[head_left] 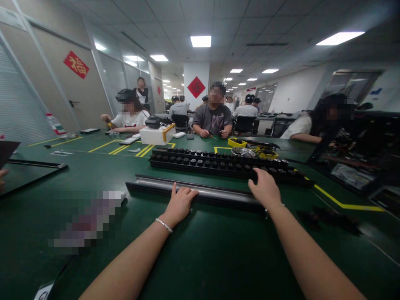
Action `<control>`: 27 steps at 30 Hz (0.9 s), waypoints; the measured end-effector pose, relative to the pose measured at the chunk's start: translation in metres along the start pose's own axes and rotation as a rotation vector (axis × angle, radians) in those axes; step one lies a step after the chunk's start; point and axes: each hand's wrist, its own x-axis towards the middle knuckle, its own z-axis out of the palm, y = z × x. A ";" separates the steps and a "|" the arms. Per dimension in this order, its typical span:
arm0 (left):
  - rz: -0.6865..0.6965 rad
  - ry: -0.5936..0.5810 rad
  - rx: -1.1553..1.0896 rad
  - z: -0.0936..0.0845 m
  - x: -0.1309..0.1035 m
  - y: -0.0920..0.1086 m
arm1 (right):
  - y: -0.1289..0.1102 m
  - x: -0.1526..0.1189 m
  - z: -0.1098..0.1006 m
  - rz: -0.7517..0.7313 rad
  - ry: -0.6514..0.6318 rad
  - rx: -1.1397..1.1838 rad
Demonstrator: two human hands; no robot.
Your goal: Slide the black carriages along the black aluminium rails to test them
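Note:
A long black channel with a shiny grey inner trough (215, 192) lies across the green table in front of me. My left hand (181, 203) is on its near wall around the middle, fingers bent over into the trough. My right hand (265, 187) is over the channel's right end, which it partly hides. Its thumb and forefinger are apart, close to the near row of a long black rack (200, 163) filled with small round dark parts. I see nothing between those fingers, though the other fingertips are hidden.
Left of the channel lies a blurred-out flat object (89, 223). Behind the rack are a white box (153, 135), a metal bowl (243, 152) and yellow trays (236, 143). A dark blurred strip (329, 220) lies at right, near a black frame (353, 154). Several people sit around.

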 end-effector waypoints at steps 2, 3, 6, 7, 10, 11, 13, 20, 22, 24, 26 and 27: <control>-0.003 0.003 0.005 0.002 0.003 0.001 | -0.020 0.018 0.011 -0.138 -0.101 0.007; -0.006 0.004 0.006 0.003 0.005 0.001 | -0.028 0.028 0.017 -0.191 -0.142 0.000; -0.016 0.001 0.005 0.007 0.013 0.002 | -0.047 0.056 0.037 -0.305 -0.253 -0.033; -0.019 -0.001 0.005 0.008 0.016 0.002 | -0.052 0.066 0.045 -0.319 -0.285 -0.046; -0.025 -0.017 0.005 0.012 0.028 0.002 | -0.063 0.092 0.065 -0.330 -0.375 -0.089; -0.026 -0.026 0.002 0.014 0.033 0.003 | -0.066 0.100 0.071 -0.332 -0.409 -0.110; -0.032 -0.034 -0.009 0.017 0.040 0.003 | -0.071 0.116 0.082 -0.338 -0.484 -0.153; -0.057 -0.053 -0.037 0.022 0.050 0.004 | -0.081 0.154 0.110 -0.433 -0.802 -0.254; -0.059 -0.056 -0.033 0.021 0.050 0.005 | -0.082 0.158 0.115 -0.469 -0.829 -0.253; -0.062 -0.051 -0.033 0.020 0.050 0.005 | -0.082 0.159 0.117 -0.492 -0.846 -0.243; -0.066 -0.045 -0.037 0.019 0.050 0.006 | -0.081 0.159 0.118 -0.504 -0.847 -0.241; -0.068 -0.042 -0.039 0.019 0.050 0.006 | -0.081 0.159 0.118 -0.513 -0.842 -0.241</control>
